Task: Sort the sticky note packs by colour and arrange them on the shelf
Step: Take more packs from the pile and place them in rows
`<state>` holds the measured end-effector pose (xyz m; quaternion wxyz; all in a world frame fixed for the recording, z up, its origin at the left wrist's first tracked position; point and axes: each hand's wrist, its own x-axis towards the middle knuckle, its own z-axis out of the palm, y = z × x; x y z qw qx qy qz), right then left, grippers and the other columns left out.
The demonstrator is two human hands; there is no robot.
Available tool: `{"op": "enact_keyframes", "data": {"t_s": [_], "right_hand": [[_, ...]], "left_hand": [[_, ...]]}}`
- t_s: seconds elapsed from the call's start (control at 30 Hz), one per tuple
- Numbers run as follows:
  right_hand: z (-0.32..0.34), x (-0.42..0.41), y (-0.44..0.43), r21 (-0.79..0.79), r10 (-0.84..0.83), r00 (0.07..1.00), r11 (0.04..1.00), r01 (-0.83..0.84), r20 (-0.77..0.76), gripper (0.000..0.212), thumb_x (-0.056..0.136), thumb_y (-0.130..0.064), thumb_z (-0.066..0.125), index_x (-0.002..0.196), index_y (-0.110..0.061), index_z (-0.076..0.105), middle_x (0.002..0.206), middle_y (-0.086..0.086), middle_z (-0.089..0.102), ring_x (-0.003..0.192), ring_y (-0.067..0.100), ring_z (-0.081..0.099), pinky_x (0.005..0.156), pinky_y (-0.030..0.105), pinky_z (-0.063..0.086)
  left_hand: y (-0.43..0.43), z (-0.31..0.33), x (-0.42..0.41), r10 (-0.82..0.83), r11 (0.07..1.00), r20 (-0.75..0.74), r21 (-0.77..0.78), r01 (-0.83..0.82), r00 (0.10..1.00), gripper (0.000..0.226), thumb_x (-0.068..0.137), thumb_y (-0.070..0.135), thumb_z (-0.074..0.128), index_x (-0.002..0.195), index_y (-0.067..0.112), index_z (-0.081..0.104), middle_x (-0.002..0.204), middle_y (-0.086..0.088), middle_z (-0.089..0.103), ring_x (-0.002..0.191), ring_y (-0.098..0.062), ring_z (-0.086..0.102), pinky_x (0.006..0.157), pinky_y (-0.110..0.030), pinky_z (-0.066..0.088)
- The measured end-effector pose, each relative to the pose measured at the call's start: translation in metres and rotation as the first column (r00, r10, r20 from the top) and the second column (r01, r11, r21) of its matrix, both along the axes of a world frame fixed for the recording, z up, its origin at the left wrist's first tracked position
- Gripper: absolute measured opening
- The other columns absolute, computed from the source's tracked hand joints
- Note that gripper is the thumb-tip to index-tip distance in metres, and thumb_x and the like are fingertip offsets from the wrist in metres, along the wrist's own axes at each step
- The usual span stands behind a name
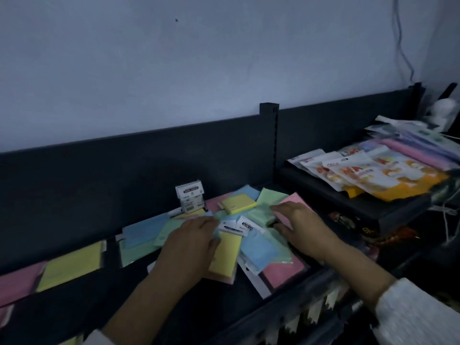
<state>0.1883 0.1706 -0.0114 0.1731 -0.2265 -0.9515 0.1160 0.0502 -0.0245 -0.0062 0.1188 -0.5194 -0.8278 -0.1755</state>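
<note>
A loose heap of sticky note packs lies on the dark shelf (82, 302): a yellow pad (240, 203) at the back, a blue pack (261, 252) and a pink pack (283, 272) in front. My left hand (191, 242) rests on a yellow pack (227, 255), thumb at its edge. My right hand (301, 226) lies over the pile, fingers on a green pack (258, 215) and a pink pack (296, 199). Along the shelf to the left lie a pink pack (17, 282), a yellow pack (72, 263), a green one (129, 252) and a blue one (146, 230).
Two small white boxes (190, 199) stand stacked behind the heap against the dark back panel. An upright post (268, 135) divides the shelf. To the right, a raised black tray (373, 207) carries orange and white packets (373, 175) and pink packs.
</note>
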Motion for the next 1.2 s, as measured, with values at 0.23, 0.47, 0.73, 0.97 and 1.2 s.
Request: {"op": "enact_keyframes", "data": {"t_s": [0.23,0.47,0.73,0.97,1.2], "right_hand": [[0.013,-0.011,0.054,-0.011,-0.073,0.992,0.997,0.075,0.102,0.055,0.091,-0.010,0.052,0.143,-0.015,0.035,0.146,0.007,0.039,0.132,0.025,0.038,0.107,0.031,0.034],[0.015,-0.024,0.095,-0.074,0.041,0.945,0.997,-0.018,0.324,0.077,0.081,0.012,0.044,0.147,-0.022,0.023,0.155,0.001,0.018,0.143,0.018,0.018,0.115,0.027,0.023],[0.006,-0.036,0.117,-0.101,0.144,0.885,0.989,-0.110,0.443,0.064,0.084,-0.005,0.056,0.141,-0.025,0.038,0.133,0.002,0.044,0.124,0.018,0.043,0.099,0.026,0.035],[0.010,-0.042,0.131,-0.091,0.210,0.902,0.978,-0.189,0.376,0.032,0.082,-0.009,0.062,0.114,-0.016,0.061,0.106,0.001,0.050,0.102,0.015,0.050,0.084,0.027,0.042],[0.037,-0.035,0.134,-0.064,0.342,0.922,0.940,-0.336,0.180,0.022,0.089,-0.007,0.050,0.104,-0.016,0.063,0.084,-0.019,0.039,0.087,0.007,0.044,0.073,0.018,0.036]], "left_hand": [[0.060,0.017,-0.028,-0.098,0.992,0.070,-0.070,0.103,0.993,0.045,0.094,0.034,0.047,0.137,0.025,0.041,0.143,0.006,0.041,0.127,-0.015,0.040,0.104,-0.028,0.034],[0.114,0.015,-0.052,-0.070,0.944,0.080,-0.318,0.092,0.994,0.046,0.094,0.031,0.045,0.137,0.016,0.038,0.141,-0.004,0.041,0.126,-0.024,0.042,0.102,-0.040,0.039],[0.142,0.004,-0.077,0.065,0.847,0.184,-0.529,0.043,0.981,0.036,0.089,0.038,0.053,0.109,0.008,0.052,0.116,-0.011,0.058,0.103,-0.024,0.056,0.083,-0.029,0.044],[0.148,0.003,-0.071,0.079,0.839,0.095,-0.544,-0.015,0.992,0.032,0.094,0.031,0.041,0.109,0.006,0.054,0.103,-0.013,0.061,0.094,-0.027,0.059,0.071,-0.028,0.042],[0.135,0.022,-0.066,0.169,0.961,0.057,-0.230,-0.152,0.984,0.012,0.091,0.020,0.048,0.088,0.014,0.039,0.084,-0.013,0.059,0.082,-0.030,0.060,0.061,-0.030,0.037]]}}
